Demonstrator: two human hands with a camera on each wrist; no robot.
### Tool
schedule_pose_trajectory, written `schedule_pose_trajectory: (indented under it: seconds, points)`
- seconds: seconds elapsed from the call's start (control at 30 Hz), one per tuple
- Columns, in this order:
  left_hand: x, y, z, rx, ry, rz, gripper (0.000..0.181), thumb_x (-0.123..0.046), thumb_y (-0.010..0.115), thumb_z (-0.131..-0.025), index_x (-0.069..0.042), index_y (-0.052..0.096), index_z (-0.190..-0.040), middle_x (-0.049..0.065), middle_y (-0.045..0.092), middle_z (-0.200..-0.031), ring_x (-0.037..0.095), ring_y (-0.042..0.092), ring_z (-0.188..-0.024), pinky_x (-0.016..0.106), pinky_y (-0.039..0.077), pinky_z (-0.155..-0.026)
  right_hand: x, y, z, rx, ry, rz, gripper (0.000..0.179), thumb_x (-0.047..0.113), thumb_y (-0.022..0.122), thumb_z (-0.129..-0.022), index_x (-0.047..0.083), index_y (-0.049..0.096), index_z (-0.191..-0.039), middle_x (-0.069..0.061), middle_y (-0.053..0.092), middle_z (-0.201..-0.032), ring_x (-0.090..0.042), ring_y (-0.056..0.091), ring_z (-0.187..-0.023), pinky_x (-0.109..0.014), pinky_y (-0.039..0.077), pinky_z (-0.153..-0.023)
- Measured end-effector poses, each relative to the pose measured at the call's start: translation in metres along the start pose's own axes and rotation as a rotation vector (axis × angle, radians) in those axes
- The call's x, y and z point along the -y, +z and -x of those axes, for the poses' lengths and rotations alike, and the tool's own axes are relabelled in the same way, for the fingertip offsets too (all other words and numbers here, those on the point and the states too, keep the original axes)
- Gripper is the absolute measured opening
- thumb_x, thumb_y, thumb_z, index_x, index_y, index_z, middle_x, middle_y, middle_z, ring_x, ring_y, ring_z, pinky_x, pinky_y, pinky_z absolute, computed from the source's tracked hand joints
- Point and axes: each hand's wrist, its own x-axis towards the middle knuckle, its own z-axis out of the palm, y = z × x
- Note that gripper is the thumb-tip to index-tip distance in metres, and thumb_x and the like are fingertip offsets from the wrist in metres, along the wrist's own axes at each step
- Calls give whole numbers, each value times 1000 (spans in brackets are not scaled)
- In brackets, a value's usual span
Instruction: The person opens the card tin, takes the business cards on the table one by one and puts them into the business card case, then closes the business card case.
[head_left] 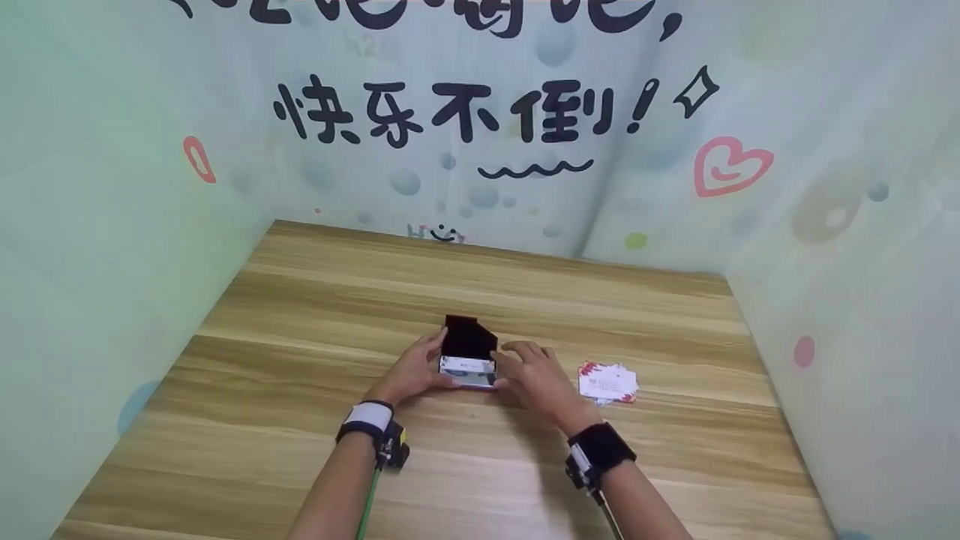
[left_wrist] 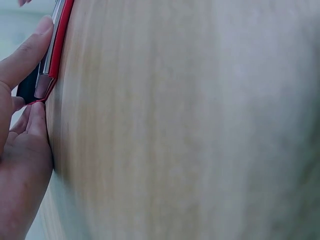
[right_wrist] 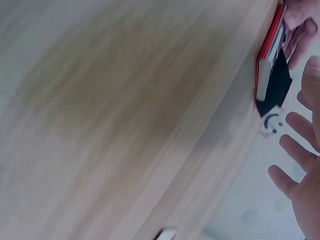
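A small red card case (left_wrist: 62,40) lies on the wooden table, its black-lined flap (head_left: 469,339) raised at the back. White cards (head_left: 466,364) show inside the case, above a shiny silvery surface. My left hand (head_left: 411,370) grips the case's left side, thumb over the front corner and fingers behind. At the right side is my right hand (head_left: 536,375), its fingertips close to the case's edge in the head view. In the right wrist view that hand (right_wrist: 305,170) has its fingers spread and apart from the case (right_wrist: 270,55).
A loose pile of white cards with red floral corners (head_left: 607,382) lies to the right of my right hand. Printed cloth walls (head_left: 480,195) stand around the back and sides of the wooden table (head_left: 300,300).
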Motion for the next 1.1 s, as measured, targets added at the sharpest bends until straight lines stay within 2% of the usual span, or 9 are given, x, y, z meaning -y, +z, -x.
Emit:
schedule_pose_trajectory:
  seconds: [0.13,0.37,0.6,0.83,1.1]
  points:
    - [2,1,-1,4,-24,15,103,-8,86,-76,-7,23,-159,22,18,-166,39,35,-148,45,30,-123,-11,-6,10,-23,36,-5,40,26,67,-94,8,66,-130,-18,62,-134,-38,57,-124,-62,47,-103]
    - [3,0,0,-7,-46,-29,104,-12,87,-76,-10,24,-159,21,20,-166,37,29,-150,46,23,-126,-29,-12,31,-66,83,15,43,15,70,-92,5,64,-133,-17,63,-131,-38,60,-121,-60,49,-99]
    - [4,2,-2,2,-31,-8,104,-10,86,-76,-9,23,-159,21,17,-166,37,33,-149,44,27,-124,-42,-15,50,-20,182,-24,49,9,71,-89,5,60,-137,-18,59,-137,-40,56,-126,-62,45,-105]
    - [5,2,0,1,-30,43,104,-9,87,-75,-6,24,-158,24,18,-165,37,33,-148,44,28,-124,-57,-16,69,62,276,-34,49,15,65,-95,5,55,-141,-18,55,-144,-40,50,-133,-68,41,-105]
    - [-1,1,1,-7,-10,2,103,-9,86,-75,-4,24,-157,29,18,-163,40,35,-147,45,30,-123,-79,-29,90,37,275,6,48,8,69,-90,6,59,-137,-19,56,-143,-42,52,-131,-67,43,-100]
